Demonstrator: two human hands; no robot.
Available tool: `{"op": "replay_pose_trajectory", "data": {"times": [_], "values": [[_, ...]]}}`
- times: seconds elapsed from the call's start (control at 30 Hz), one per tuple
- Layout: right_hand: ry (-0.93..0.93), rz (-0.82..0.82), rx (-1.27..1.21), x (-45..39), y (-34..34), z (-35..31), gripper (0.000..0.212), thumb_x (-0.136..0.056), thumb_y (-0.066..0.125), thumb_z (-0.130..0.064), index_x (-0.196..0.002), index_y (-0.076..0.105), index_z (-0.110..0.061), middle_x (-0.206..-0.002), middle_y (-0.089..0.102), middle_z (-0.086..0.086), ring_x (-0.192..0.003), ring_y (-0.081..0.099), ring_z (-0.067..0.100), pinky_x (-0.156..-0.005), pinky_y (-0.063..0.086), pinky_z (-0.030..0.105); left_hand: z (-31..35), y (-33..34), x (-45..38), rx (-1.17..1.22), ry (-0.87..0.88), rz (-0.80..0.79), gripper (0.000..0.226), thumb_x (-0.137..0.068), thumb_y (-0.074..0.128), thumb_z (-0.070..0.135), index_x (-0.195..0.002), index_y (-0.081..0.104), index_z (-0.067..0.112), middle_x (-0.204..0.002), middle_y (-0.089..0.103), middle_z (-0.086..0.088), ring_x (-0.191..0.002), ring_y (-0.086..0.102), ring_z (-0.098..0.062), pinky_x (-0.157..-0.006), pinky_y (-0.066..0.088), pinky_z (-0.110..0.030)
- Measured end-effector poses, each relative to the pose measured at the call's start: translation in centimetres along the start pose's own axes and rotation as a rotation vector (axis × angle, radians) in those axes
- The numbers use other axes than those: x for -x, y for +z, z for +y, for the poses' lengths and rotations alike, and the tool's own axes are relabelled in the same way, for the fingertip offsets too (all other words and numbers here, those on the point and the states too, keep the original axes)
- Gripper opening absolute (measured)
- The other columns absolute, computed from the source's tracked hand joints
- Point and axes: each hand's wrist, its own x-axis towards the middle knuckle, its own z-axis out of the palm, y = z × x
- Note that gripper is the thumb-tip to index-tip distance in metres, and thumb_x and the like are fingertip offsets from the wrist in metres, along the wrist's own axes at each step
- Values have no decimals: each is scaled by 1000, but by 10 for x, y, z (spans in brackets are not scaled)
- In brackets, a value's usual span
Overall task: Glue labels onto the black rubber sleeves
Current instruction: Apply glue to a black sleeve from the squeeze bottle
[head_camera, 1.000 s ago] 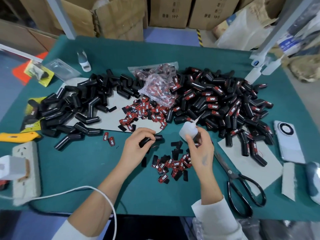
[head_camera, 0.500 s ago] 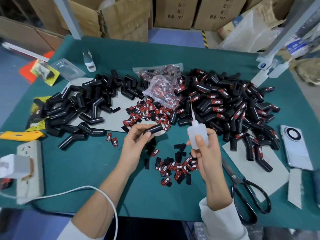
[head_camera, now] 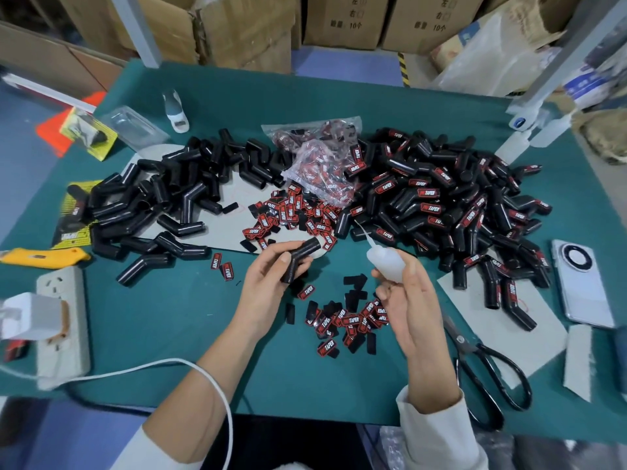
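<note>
My left hand [head_camera: 268,283] grips a bent black rubber sleeve [head_camera: 302,257] above the green table. A small white glue bottle [head_camera: 385,261] sits in my right hand [head_camera: 405,296], its thin nozzle tilted up and left toward the sleeve without touching it. Below and between my hands lies a small heap of red-and-black labels [head_camera: 346,322]. Plain black sleeves [head_camera: 169,201] are piled at the left, labelled sleeves [head_camera: 451,205] at the right. More loose labels [head_camera: 295,217] and a clear bag of labels [head_camera: 322,164] lie in the middle.
Black scissors [head_camera: 488,371] lie right of my right hand, a white phone [head_camera: 583,283] farther right. At the left are a yellow utility knife [head_camera: 40,257] and a power strip [head_camera: 62,320] with a white cable [head_camera: 142,371]. Cardboard boxes [head_camera: 342,18] stand behind the table.
My left hand lifted the black sleeve off the table and turned it upward. My right hand raised the glue bottle and tilted its nozzle toward the sleeve.
</note>
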Motion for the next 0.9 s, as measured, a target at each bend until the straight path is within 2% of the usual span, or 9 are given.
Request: {"op": "replay_pose_trajectory", "data": {"times": [0.13, 0.27, 0.33, 0.4, 0.5, 0.6, 0.7, 0.8, 0.9], "values": [[9, -74, -60, 0, -6, 4, 22, -100, 64, -19, -121, 70, -18, -132, 68, 8, -111, 64, 18, -89, 54, 24, 0, -4, 1, 22, 3, -88, 32, -102, 53, 1, -133, 59, 1, -139, 61, -23, -129, 60, -42, -113, 47, -42], [37, -116, -98, 1, -9, 2, 41, -94, 62, -3, -132, 57, -17, -125, 68, 9, -107, 63, 18, -92, 54, 25, 1, -5, 1, 107, -70, -193, 51, -100, 52, -3, -150, 49, 6, -151, 51, -25, -133, 56, -44, -112, 47, -39], [30, -112, -62, 1, -8, 0, 49, -91, 66, -3, -137, 54, -17, -124, 69, 4, -102, 63, 14, -88, 55, 23, 1, -7, 0, 138, -108, -226, 55, -101, 51, -5, -153, 48, 11, -152, 50, -23, -133, 57, -39, -110, 48, -35], [19, -94, -30, 1, -8, -1, 46, -89, 70, -6, -132, 58, -18, -123, 69, 0, -97, 63, 11, -83, 55, 21, 1, -9, -1, 159, -127, -248, 56, -101, 50, -5, -154, 48, 12, -152, 50, -22, -131, 59, -34, -109, 48, -34], [16, -74, -8, 3, -11, -3, 41, -91, 75, -15, -129, 61, -22, -124, 64, 3, -83, 56, 12, -74, 52, 21, 2, -12, -2, 187, -154, -266, 55, -101, 50, -7, -153, 49, 11, -151, 52, -20, -130, 60, -32, -111, 48, -34], [-15, -47, 21, 6, -15, -3, 40, -93, 77, -31, -128, 61, -21, -120, 63, 3, -71, 48, 12, -64, 47, 21, 2, -12, -1, 175, -175, -276, 49, -101, 51, -5, -149, 53, 6, -146, 57, -22, -128, 63, -31, -108, 50, -32], [-52, 6, 103, 8, -16, -3, 50, -84, 84, -48, -122, 62, -24, -110, 66, 0, -64, 41, 11, -57, 42, 19, 1, -10, -1, 145, -169, -263, 43, -100, 56, -1, -143, 58, 4, -141, 60, -26, -127, 64, -33, -106, 52, -31], [-56, 37, 122, 9, -17, -2, 53, -76, 90, -49, -114, 64, -23, -102, 65, 1, -63, 40, 9, -54, 39, 18, 1, -10, -1, 120, -157, -254, 44, -99, 61, 4, -142, 59, 3, -142, 60, -26, -129, 62, -35, -104, 53, -31], [-74, 44, 112, 8, -18, -1, 47, -80, 87, -46, -109, 65, -18, -93, 63, 4, -61, 39, 8, -51, 37, 17, 1, -11, 0, 94, -157, -263, 43, -100, 62, 6, -143, 58, 3, -143, 59, -26, -131, 60, -38, -104, 53, -32]]}}
